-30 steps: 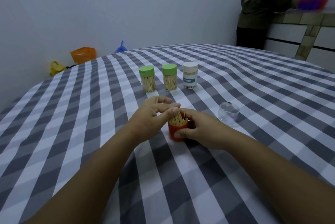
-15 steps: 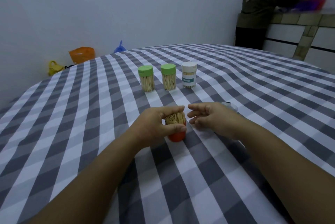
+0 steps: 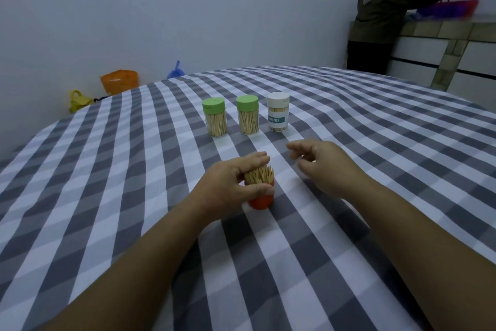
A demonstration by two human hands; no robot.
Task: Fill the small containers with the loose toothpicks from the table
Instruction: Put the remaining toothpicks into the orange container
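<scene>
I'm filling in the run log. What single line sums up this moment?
left hand: gripping toothpick bundle standing in orange base | right hand: open, empty, beside it | three capped containers: behind

dim, bluish cast | soft faint shadows | wide-angle edge bending | far background blurred

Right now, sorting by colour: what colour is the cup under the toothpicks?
Orange-red cup, head view.

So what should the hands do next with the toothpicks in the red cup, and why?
Probably the left hand should keep hold of the toothpick bundle, which stands out of the open red cup, while the right hand, open and empty beside it, fetches a cover. The three jars behind are already capped.
</scene>
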